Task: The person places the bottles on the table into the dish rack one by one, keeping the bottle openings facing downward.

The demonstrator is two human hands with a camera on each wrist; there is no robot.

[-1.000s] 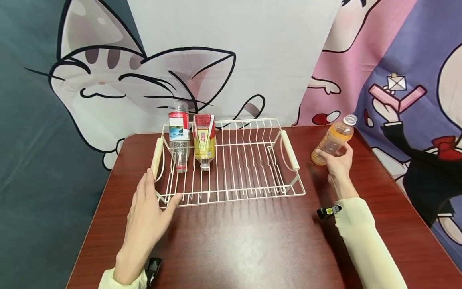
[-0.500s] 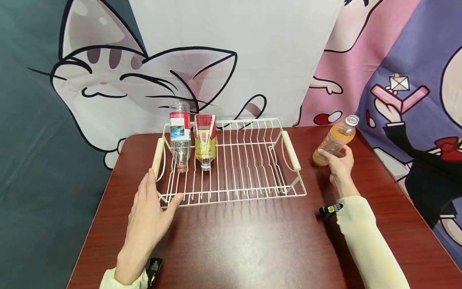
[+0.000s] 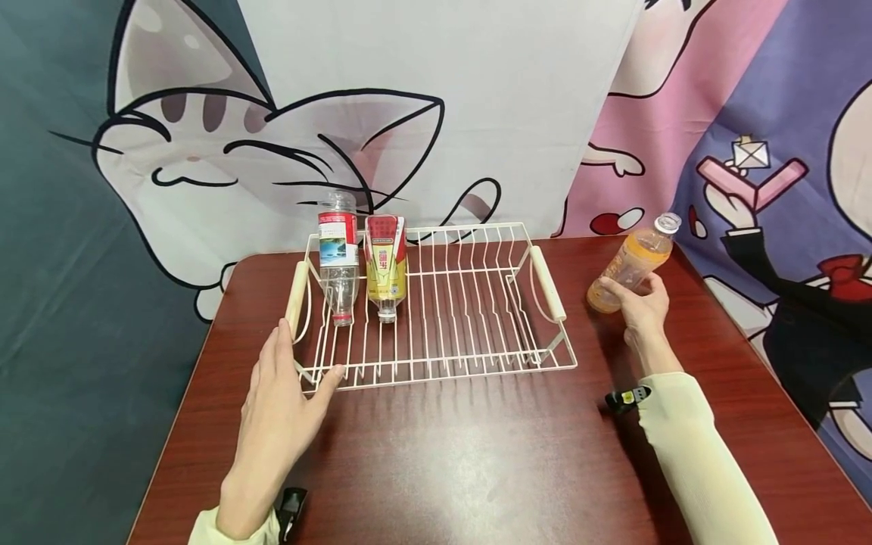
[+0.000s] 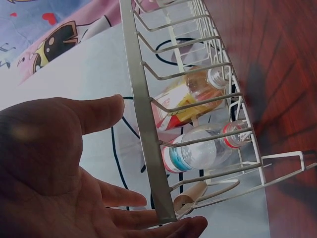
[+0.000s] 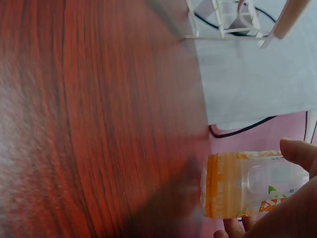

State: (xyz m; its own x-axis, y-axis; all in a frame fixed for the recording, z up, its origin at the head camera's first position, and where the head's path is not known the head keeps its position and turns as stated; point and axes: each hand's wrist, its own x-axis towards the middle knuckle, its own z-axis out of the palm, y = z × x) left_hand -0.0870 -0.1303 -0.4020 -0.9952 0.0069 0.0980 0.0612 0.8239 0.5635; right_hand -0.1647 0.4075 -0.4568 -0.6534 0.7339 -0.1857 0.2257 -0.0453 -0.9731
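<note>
On the right side of the table, my right hand (image 3: 643, 306) grips a clear plastic bottle (image 3: 630, 265) with an orange label. Its neck leans right and no cap shows; whether its base touches the table I cannot tell. My left hand (image 3: 279, 424) is at the front left corner of a white wire dish rack (image 3: 463, 356), fingers straight, fingertips by its wooden handle (image 3: 297, 299). Two bottles stand neck down in the rack's left part: a clear one (image 3: 338, 242) with a red and blue label, and another (image 3: 386, 261) with a red and yellow label.
A dark red wooden table (image 3: 436, 462) lies beneath everything. Behind it hangs a printed cloth (image 3: 511, 91) with a cartoon cat. The rack's second handle (image 3: 547, 284) is at its right end, left of the orange-labelled bottle.
The neck of the orange-labelled bottle has leaned slightly farther right, and my right hand has shifted a little with it. My left hand and the rack stay in place.
</note>
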